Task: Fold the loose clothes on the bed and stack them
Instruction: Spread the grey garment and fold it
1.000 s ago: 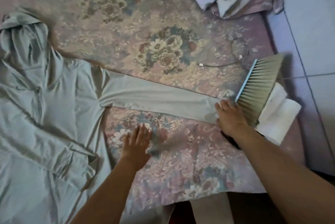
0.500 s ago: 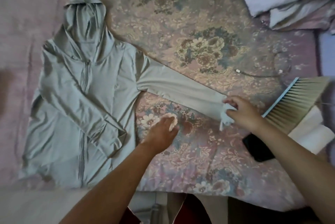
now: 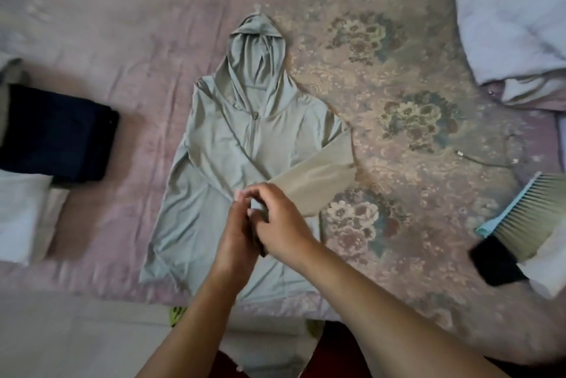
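A pale grey-green zip hoodie [image 3: 232,145] lies face up on the bed, hood pointing away from me. Its right sleeve [image 3: 312,181] is folded in across the chest, the cuff at the jacket's middle. My right hand [image 3: 281,224] grips that cuff with curled fingers. My left hand [image 3: 237,230] meets it there, fingers pinching the same cuff end. The other sleeve lies folded diagonally over the front, partly under my hands.
A folded dark navy garment [image 3: 58,132] sits at the left, with a folded white one [image 3: 21,218] beside it. A brush with a light blue back [image 3: 526,212], a black object [image 3: 496,261] and a thin cable [image 3: 484,160] lie on the floral bedspread [image 3: 413,77]. Rumpled white bedding [image 3: 514,19] fills the top right.
My right hand picked up the outstretched sleeve's cuff and carried it left over the hoodie's chest. My left hand rose off the bedspread to join it. The view shifted left.
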Action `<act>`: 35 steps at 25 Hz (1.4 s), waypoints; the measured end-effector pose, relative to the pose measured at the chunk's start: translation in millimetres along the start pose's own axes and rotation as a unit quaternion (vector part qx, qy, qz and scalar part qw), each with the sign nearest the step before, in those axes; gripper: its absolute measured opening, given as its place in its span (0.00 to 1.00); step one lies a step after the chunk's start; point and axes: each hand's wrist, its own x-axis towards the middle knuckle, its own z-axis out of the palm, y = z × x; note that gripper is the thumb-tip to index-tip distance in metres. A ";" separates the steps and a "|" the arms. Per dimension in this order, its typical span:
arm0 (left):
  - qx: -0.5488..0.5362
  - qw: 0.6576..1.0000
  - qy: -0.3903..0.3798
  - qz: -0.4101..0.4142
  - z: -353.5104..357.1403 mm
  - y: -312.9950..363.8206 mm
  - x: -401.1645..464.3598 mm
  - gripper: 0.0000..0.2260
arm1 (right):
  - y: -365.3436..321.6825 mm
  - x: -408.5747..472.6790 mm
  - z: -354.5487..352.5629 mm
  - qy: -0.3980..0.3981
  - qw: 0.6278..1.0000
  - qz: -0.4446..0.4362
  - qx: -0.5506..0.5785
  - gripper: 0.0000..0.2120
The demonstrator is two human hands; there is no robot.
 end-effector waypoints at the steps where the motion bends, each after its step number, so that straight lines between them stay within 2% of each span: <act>1: -0.017 1.000 0.014 0.009 -31.1 13.4 -5.0 0.22 | -16.3 5.1 29.5 -0.027 1.000 0.003 0.002 0.14; 5: -0.026 0.995 0.086 -0.041 -126.0 40.8 -12.3 0.16 | -45.9 16.6 115.0 -0.102 0.992 0.067 0.043 0.17; 7: 0.037 0.985 0.160 -0.045 -155.0 40.2 -4.2 0.10 | -34.7 17.8 131.4 -0.085 0.985 0.127 0.078 0.18; 9: 0.110 0.964 0.242 -0.029 -173.5 35.9 7.9 0.07 | -11.3 16.5 126.3 -0.025 0.979 0.182 0.086 0.17; 12: 0.169 0.928 0.330 -0.027 -189.0 24.7 22.7 0.05 | 39.8 16.6 91.1 0.033 0.969 0.242 -0.020 0.18; 16: 0.261 0.881 0.388 -0.066 -216.0 -4.5 35.7 0.10 | 97.1 19.1 56.8 -0.020 0.942 0.252 -0.221 0.22; 19: 0.285 0.866 0.401 -0.091 -241.1 -17.7 38.1 0.15 | 113.4 11.6 74.4 -0.079 0.925 0.241 -0.281 0.26; 24: 0.307 0.860 0.397 -0.091 -272.8 -20.8 33.5 0.14 | 122.9 -4.6 129.4 -0.159 0.891 0.216 -0.366 0.31; 28: 0.328 0.880 0.324 -0.114 -281.1 -28.5 24.1 0.09 | 142.2 1.5 129.2 -0.066 0.871 0.278 -0.398 0.32; 31: 0.338 0.872 0.336 -0.112 -279.0 -33.1 15.7 0.08 | 150.5 2.9 118.3 -0.037 0.874 0.329 -0.357 0.32; 35: 0.372 0.845 0.373 -0.088 -260.6 -23.9 8.2 0.03 | 146.3 -0.9 115.0 -0.022 0.889 0.298 -0.348 0.33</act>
